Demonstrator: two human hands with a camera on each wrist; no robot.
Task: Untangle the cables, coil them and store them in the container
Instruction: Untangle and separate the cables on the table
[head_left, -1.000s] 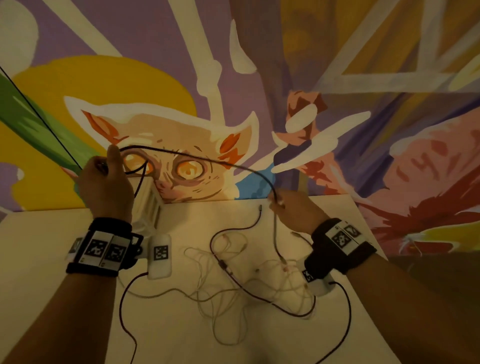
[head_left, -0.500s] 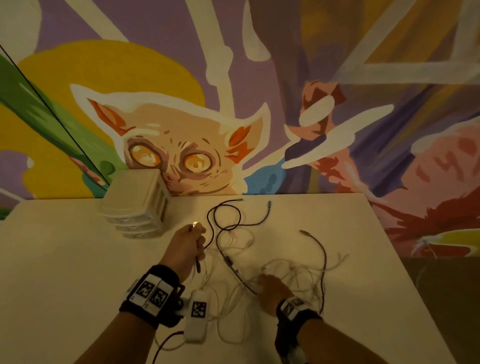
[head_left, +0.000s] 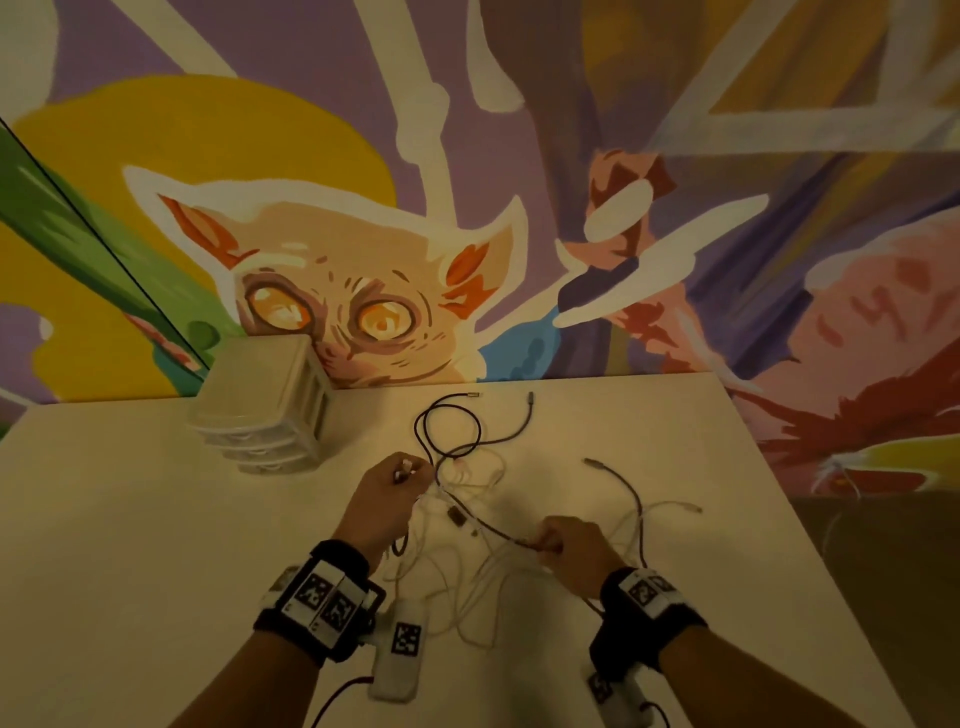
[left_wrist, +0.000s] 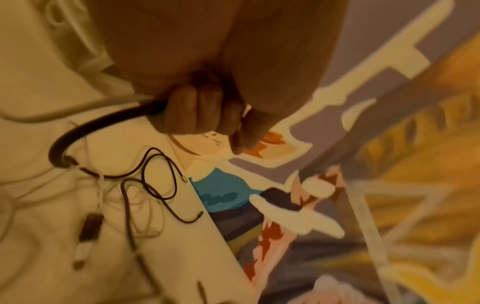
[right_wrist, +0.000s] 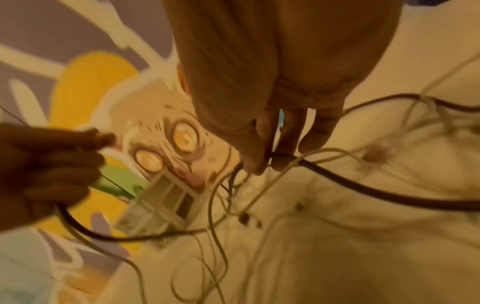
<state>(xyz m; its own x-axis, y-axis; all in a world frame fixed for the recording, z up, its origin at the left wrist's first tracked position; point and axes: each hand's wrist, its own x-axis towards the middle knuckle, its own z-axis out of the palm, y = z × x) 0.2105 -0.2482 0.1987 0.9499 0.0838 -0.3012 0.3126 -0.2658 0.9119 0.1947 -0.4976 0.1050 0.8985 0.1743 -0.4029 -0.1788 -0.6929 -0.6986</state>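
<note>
A tangle of thin white cables (head_left: 470, 577) and dark cables (head_left: 451, 430) lies on the cream table (head_left: 130, 545). My left hand (head_left: 402, 480) grips a dark cable in curled fingers (left_wrist: 193, 115), its plug end poking out by the thumb. My right hand (head_left: 545, 543) pinches the same dark cable (right_wrist: 363, 189) between thumb and fingertips (right_wrist: 250, 162), just above the tangle. A short stretch of cable with a small adapter (head_left: 456, 515) runs between the hands. The container, a small pale drawer unit (head_left: 265, 405), stands at the back left, its drawers closed.
A second dark cable (head_left: 631, 501) and a white cable end (head_left: 680, 505) trail to the right of my right hand. The painted wall (head_left: 519, 208) borders the table's far edge; the table's right edge (head_left: 810, 545) drops off close to the cables.
Both hands came down from a raised stretch of dark cable to the table. Since half a second ago they have closed in on the tangle, my right hand lifting a dark cable.
</note>
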